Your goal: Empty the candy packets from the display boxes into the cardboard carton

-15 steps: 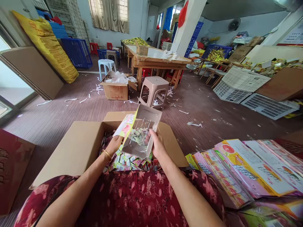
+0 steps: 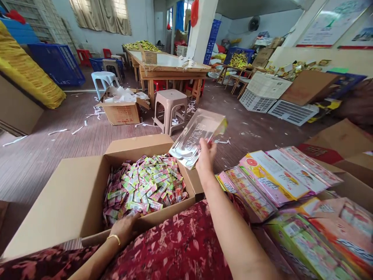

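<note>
My right hand (image 2: 206,157) grips a clear plastic display box (image 2: 194,136) by its near side, tilted above the right flap of an open carton. A yellow-green strip shows at the box's far right end; no contents can be made out inside. Below and to the left, the brown carton (image 2: 96,194) holds a heap of small pink and green sachets (image 2: 148,182). My left hand (image 2: 124,228) lies low at the carton's near edge beside the sachets, its fingertips hidden.
Filled display boxes (image 2: 279,175) are stacked to my right. Ahead stand a beige plastic stool (image 2: 171,97), a carton of white scraps (image 2: 122,112) and a wooden table (image 2: 171,72). White crates (image 2: 262,93) sit at the right. Paper strips litter the floor.
My left hand has let go of the clear box and dropped to the carton's near edge. My right hand has swung the box rightward and turned it. The view has turned right.
</note>
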`<state>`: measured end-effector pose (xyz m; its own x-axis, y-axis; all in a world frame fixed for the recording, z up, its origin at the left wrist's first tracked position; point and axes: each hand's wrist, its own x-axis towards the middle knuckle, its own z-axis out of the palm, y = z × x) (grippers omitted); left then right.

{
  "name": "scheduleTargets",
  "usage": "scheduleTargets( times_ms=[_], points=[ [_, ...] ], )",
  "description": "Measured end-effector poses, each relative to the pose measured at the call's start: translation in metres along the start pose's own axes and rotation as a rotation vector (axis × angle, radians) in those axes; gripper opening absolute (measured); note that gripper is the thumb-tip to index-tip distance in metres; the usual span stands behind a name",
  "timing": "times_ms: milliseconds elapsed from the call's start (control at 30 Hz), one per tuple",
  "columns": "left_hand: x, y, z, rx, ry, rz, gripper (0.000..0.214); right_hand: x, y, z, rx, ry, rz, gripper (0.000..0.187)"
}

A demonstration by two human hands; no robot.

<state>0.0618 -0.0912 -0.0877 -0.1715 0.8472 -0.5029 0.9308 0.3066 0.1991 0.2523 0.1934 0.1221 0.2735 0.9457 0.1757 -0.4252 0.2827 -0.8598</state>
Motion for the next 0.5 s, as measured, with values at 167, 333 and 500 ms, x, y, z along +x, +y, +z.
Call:
scheduleTargets(
  times_ms=[167, 333, 500],
  points=[
    [-0.008, 0.003, 0.001, 0.134, 0.152, -0.045, 0.043, 0.043, -0.060, -0.039, -0.149, 0.187, -0.462, 0.032],
    [0.006, -0.002, -0.011, 0.170, 0.214, -0.071, 0.040, 0.040, -0.069, -0.072, -0.208, 0.190, -0.491, 0.028],
    [0.028, -0.039, -0.048, 0.256, 0.300, -0.191, 0.040, 0.036, -0.048, -0.082, -0.203, 0.098, -0.338, 0.036]
  ],
)
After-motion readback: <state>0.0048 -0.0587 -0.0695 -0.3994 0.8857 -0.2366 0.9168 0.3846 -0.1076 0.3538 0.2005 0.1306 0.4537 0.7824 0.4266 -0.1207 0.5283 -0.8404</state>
